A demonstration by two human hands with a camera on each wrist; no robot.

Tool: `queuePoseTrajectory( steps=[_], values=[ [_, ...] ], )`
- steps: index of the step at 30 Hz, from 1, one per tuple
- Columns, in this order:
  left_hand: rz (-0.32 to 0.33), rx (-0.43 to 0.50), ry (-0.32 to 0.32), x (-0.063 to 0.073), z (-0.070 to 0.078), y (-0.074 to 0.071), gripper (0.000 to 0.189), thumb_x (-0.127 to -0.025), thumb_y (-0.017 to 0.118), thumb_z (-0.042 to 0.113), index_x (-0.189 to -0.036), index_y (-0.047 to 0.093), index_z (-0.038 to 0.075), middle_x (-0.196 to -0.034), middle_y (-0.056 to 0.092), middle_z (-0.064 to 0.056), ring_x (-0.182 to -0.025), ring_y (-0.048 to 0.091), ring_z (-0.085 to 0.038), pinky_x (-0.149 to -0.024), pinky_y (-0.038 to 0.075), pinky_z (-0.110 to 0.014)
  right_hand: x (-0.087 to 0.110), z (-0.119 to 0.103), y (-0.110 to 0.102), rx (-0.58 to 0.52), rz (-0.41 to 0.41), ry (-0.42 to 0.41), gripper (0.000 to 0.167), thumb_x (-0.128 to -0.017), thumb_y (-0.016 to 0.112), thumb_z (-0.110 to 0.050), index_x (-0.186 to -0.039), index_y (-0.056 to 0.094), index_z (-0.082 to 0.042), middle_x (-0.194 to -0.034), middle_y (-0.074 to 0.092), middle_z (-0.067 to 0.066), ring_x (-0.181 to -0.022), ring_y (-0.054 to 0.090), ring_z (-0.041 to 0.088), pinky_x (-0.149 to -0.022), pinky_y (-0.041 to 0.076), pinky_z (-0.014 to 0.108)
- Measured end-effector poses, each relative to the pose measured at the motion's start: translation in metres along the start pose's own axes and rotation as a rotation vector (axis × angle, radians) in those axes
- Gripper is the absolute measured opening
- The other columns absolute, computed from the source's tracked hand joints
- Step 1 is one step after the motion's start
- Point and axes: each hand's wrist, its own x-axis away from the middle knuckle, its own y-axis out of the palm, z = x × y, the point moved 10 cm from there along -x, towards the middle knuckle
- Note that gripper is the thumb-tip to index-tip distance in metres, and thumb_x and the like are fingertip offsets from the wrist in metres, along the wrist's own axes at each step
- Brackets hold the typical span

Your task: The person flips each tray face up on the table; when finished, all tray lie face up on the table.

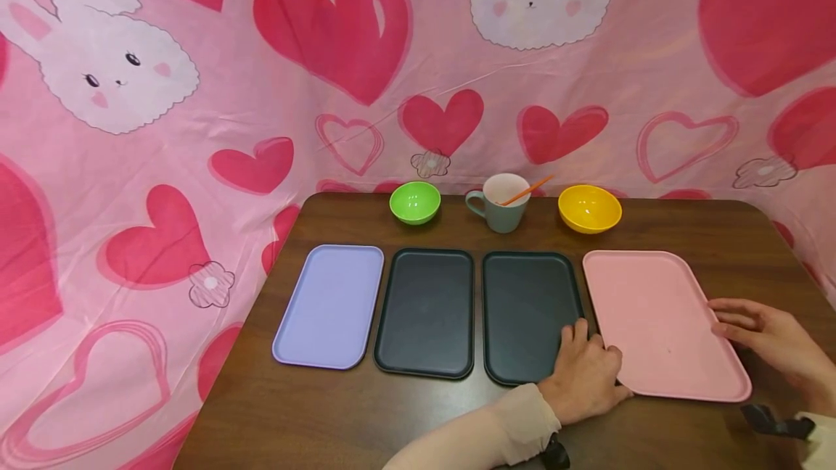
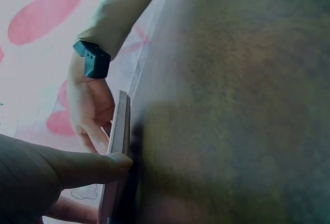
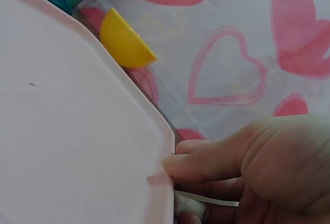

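A pink tray [image 1: 666, 325] lies at the right end of a row of trays, flat and close over the table. My left hand [image 1: 584, 376] holds its near left corner, with the thumb [image 2: 116, 164] against the rim and the fingertips over the right edge of a black tray [image 1: 529, 310]. On the opposite side my right hand [image 1: 773, 336] grips the pink tray's right edge. Its thumb [image 3: 178, 167] presses on the rim while the other fingers sit outside and below it.
Left of these are another black tray [image 1: 427, 310] and a lavender tray [image 1: 329, 307]. Along the back of the wooden table [image 1: 313, 419] stand a green bowl [image 1: 415, 203], a grey-blue mug [image 1: 501, 212] with an orange stick [image 1: 532, 187], and a yellow bowl [image 1: 590, 210]. Behind hangs a pink heart-patterned cloth [image 1: 457, 35].
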Motion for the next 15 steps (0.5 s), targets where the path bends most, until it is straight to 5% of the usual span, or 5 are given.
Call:
queuePoseTrajectory(
  steps=[11,15],
  values=[
    [0.071,-0.044,0.027,0.003,0.003,-0.009,0.034,-0.077,0.071,0.068,-0.079,0.064,0.035,-0.084,0.063,0.013,-0.1,0.049,-0.013,-0.079,0.032,-0.03,0.006,-0.007,-0.005,0.089,0.051,-0.015,0.036,-0.094,0.068,-0.013,-0.098,0.06,-0.048,-0.09,0.057,-0.042,-0.076,0.057,-0.02,-0.06,0.048,0.013],
    [0.095,-0.043,0.028,0.003,0.0,-0.016,0.035,-0.078,0.07,0.069,-0.082,0.063,0.035,-0.086,0.062,0.012,-0.099,0.048,-0.013,-0.078,0.031,-0.03,0.007,-0.011,-0.009,0.159,0.063,0.018,0.02,-0.097,0.066,-0.019,-0.102,0.062,-0.038,-0.088,0.054,-0.044,-0.073,0.057,-0.019,-0.059,0.049,0.015]
  ],
)
